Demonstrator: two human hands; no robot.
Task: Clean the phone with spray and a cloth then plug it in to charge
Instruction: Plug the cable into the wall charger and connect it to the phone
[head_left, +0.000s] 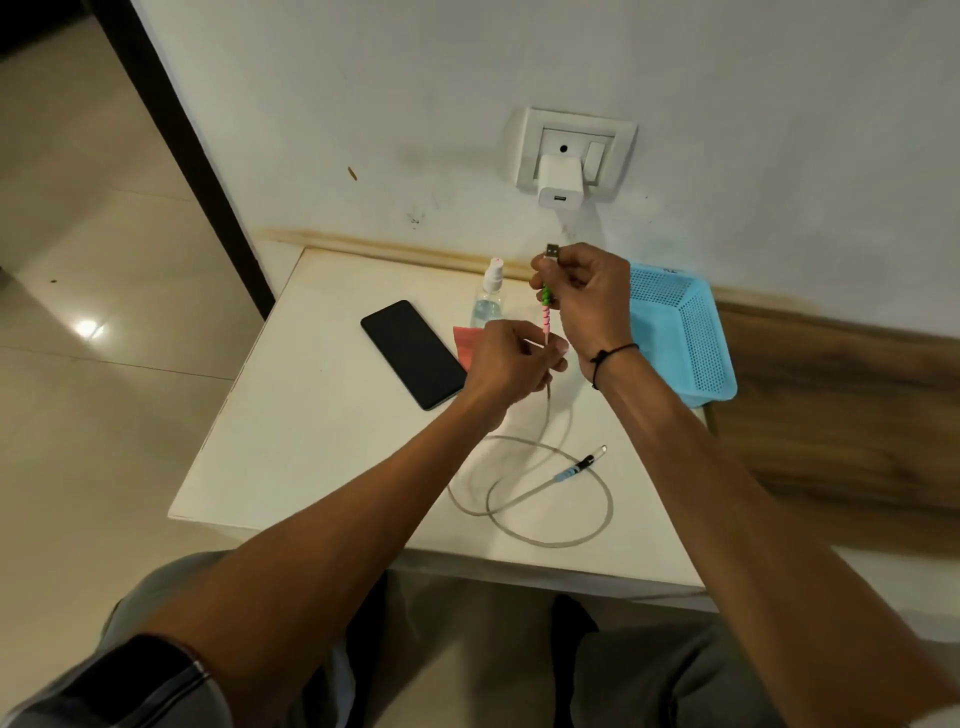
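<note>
Left of centre in the frame: black glass-fronted rectangular phone (414, 354) lies flat, screen up, on the white square surface (291, 441), untouched, nothing plugged into it. Just right of it, a corner of a red cloth (464, 343) shows, mostly hidden by the left hand (511, 358); behind the cloth stands a small clear spray bottle with a white nozzle (489, 296), upright. Left hand fingers closed in a pinch on the pale grey charging cable (545, 499) a little below its pink-and-green spiral sleeve (546, 312). Right hand (584, 306), upper centre, fingers closed around the same cable near its tip, holding the metal USB plug (552, 251) upright and pointing at the wall. Directly above, the white cube charging adapter (560, 182) sits in the white wall socket plate (574, 150), its port facing down and empty. Lower centre: the slack cable loops on the surface, ending in the small phone-side connector with a blue-and-black sleeve (582, 464), free. Right of the hands, a light blue perforated plastic basket (685, 332) against the wall. Judgement: spray and cloth set aside, so cleaning looks finished; step in hand is charging. Next move calls for raising the USB plug into the adapter port, correct face up, then carrying the loose connector to the phone.
</note>
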